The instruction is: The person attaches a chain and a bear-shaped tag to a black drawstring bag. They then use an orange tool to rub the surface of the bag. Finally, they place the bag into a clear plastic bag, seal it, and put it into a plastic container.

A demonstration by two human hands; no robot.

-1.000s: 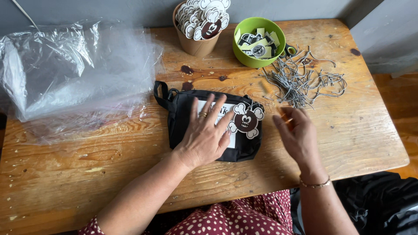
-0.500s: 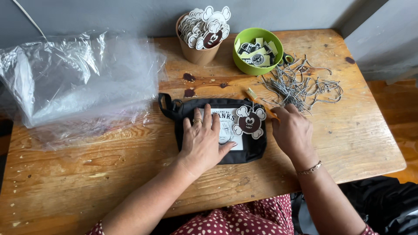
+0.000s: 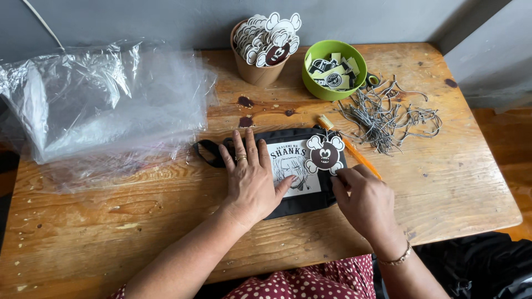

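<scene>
The light is soft and even, like daylight, and the picture is bright and sharp. The clear plastic bags [image 3: 105, 105] show white glare on their folds. The hands cast only weak shadows on the desk [image 3: 454, 182]. The desk edges bend slightly.

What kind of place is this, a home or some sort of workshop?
Probably a small packing or craft bench for merchandise. On the worn wooden table stand a paper cup of die-cut tags, a green bowl of stickers, a heap of strings and clear plastic bags.
</scene>
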